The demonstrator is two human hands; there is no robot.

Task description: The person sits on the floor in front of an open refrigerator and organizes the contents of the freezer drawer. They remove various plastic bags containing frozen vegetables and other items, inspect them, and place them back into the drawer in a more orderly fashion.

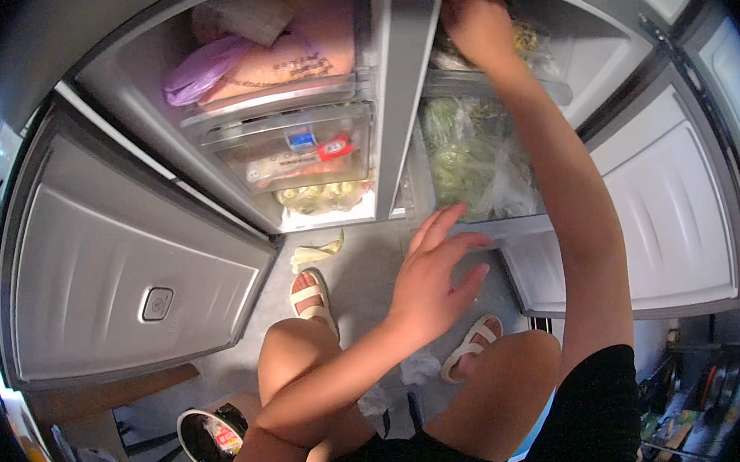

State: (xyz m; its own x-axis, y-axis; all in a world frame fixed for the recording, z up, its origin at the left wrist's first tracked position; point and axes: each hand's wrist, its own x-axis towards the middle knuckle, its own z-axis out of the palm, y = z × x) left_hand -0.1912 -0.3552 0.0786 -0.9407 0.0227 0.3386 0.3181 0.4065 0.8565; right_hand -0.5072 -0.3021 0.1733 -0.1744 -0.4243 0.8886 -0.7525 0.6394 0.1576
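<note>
My right hand (479, 27) reaches into the upper right compartment of the refrigerator, above bagged food (528, 37). Its fingertips are lost in shadow, so whether it grips anything is hidden. Below that arm, a clear drawer (521, 225) is pulled out, filled with green vegetables in plastic bags (463, 167). My left hand (436, 274) hovers just in front of this drawer's front edge, fingers apart and holding nothing. On the left side of the refrigerator, a purple plastic bag (211, 70) and an orange printed bag (289, 60) fill the upper shelf.
Both refrigerator doors, left (127, 252) and right (671, 204), stand wide open. Another clear drawer (297, 151) holds packaged food, above a bag of pale round items (324, 197). A vegetable leaf (317, 251) lies on the floor. A trash bin (187, 438) stands by my left leg.
</note>
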